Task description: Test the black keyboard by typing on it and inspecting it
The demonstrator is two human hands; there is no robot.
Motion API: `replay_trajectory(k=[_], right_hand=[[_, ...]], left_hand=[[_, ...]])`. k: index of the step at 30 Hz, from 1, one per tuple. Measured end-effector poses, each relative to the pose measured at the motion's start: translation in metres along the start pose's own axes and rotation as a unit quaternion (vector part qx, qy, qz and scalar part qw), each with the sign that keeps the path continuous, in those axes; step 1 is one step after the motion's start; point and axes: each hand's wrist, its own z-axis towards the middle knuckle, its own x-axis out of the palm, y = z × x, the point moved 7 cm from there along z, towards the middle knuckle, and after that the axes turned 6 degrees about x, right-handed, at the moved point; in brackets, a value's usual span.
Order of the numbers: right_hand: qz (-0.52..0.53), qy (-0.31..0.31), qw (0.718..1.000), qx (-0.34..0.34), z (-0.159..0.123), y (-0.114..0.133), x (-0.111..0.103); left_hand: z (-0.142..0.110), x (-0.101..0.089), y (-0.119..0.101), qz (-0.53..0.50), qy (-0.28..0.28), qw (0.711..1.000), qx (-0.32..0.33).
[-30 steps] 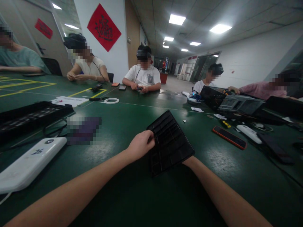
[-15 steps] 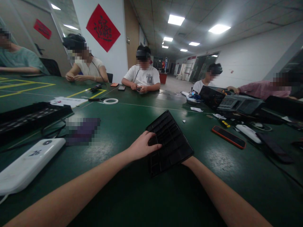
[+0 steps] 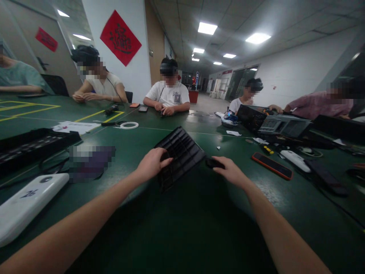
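A black compartmented plastic tray (image 3: 182, 152) lies tilted on the green table (image 3: 176, 228) in front of me. My left hand (image 3: 151, 164) grips the tray's near left edge, fingers curled over it. Just off the tray's right corner, my right hand (image 3: 229, 171) pinches a small black object (image 3: 213, 163) between its fingertips.
A white power bank (image 3: 25, 201) and a long black tray (image 3: 31, 144) lie at the left. A red-edged phone (image 3: 272, 165), a white device (image 3: 295, 160) and dark equipment cases (image 3: 285, 125) crowd the right. Several people sit along the far side of the table.
My right hand came out from behind the tray and now holds a small black object beside it. The tray shifted left and farther away with my left hand.
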Motion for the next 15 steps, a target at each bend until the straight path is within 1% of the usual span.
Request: replay_trajectory(k=[1, 3, 4, 6, 8, 10, 11, 13, 15], right_hand=[[-0.060, -0.023, 0.997, 0.044, 0.001, -0.019, -0.016], [-0.135, -0.075, 0.979, 0.132, -0.003, -0.055, -0.047], [-0.160, -0.086, 0.969, 0.169, -0.006, -0.070, -0.057], [-0.186, -0.090, 0.955, 0.214, -0.012, -0.091, -0.069], [-0.215, -0.076, 0.944, 0.237, -0.015, -0.103, -0.072], [-0.248, -0.054, 0.935, 0.248, -0.016, -0.108, -0.070], [-0.261, -0.045, 0.931, 0.250, -0.015, -0.109, -0.069], [-0.276, -0.039, 0.927, 0.251, -0.014, -0.110, -0.069], [-0.283, -0.042, 0.923, 0.257, -0.013, -0.112, -0.071]], left_hand=[[0.006, -0.003, 0.019, 0.024, 0.022, 0.999, -0.022], [0.016, -0.007, 0.059, 0.072, 0.083, 0.991, -0.075], [0.019, -0.010, 0.079, 0.097, 0.105, 0.984, -0.101], [0.024, -0.018, 0.111, 0.143, 0.120, 0.973, -0.137], [0.028, -0.024, 0.134, 0.167, 0.118, 0.968, -0.148], [0.031, -0.025, 0.151, 0.169, 0.118, 0.966, -0.157], [0.031, -0.025, 0.160, 0.163, 0.121, 0.964, -0.174], [0.033, -0.022, 0.176, 0.137, 0.123, 0.960, -0.211], [0.038, -0.020, 0.181, 0.059, 0.092, 0.974, -0.197]])
